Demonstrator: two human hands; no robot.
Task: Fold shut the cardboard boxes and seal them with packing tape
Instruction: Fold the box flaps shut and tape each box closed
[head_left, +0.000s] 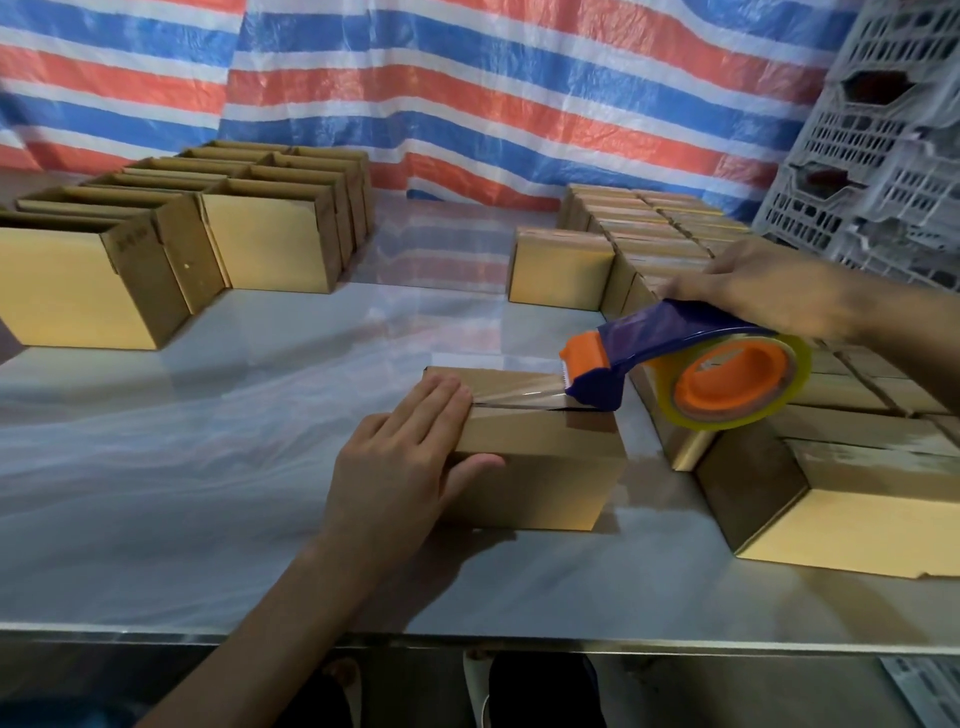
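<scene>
On the table (208, 493), left hand (400, 457) presses flat and open on the closed box (540, 483), right hand (779, 286) grips the tape dispenser (675, 332), nose at the top seam

Left end of box (540, 483) top covered by left hand (405, 452). Handle of tape dispenser (675, 338) concealed under right hand (769, 291); fingers there smeared by blur. Right forearm cut by frame edge. Seam's right end masked by dispenser nose. Taped boxes (857, 519) and crates (883, 156) cropped at right edge. Print on flap among open boxes (78, 291) too small to be read.
</scene>
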